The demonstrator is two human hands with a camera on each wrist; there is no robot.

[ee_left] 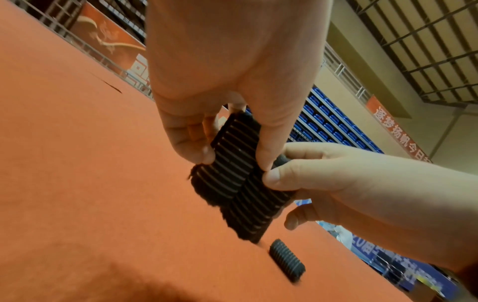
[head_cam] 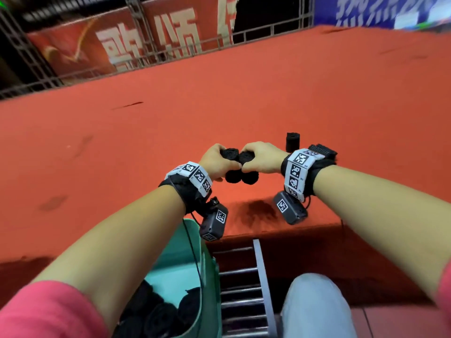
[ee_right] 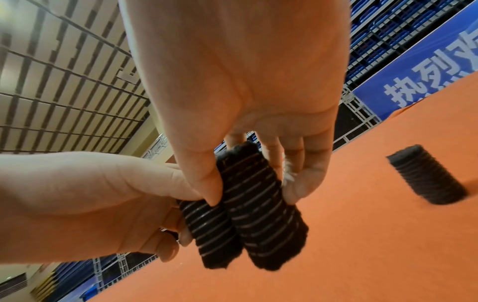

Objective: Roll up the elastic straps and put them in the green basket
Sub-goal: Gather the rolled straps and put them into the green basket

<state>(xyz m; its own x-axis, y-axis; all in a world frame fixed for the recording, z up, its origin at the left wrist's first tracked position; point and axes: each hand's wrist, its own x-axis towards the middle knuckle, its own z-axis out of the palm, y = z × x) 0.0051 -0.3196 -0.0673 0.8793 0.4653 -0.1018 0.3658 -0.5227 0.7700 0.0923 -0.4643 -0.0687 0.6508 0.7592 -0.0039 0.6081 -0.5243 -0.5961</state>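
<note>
Two black ribbed rolled straps are held side by side, just above the red table [head_cam: 244, 93]. My left hand [head_cam: 219, 162] grips the left roll [ee_left: 235, 143] between thumb and fingers. My right hand [head_cam: 258, 158] grips the right roll [ee_right: 258, 194] the same way, and the two thumbs touch. A third rolled strap [head_cam: 292, 141] stands on the table just beyond my right wrist, also seen as the loose roll [ee_right: 426, 173]. The green basket [head_cam: 170, 259] sits below the table's front edge under my left forearm, with several black rolls [head_cam: 158, 313] inside.
A metal ladder-like frame [head_cam: 244, 289] stands to the right of the basket, below the table edge. My knee in light jeans [head_cam: 314, 308] is beside it. A metal truss railing [head_cam: 170, 57] with red and blue banners runs along the table's far edge.
</note>
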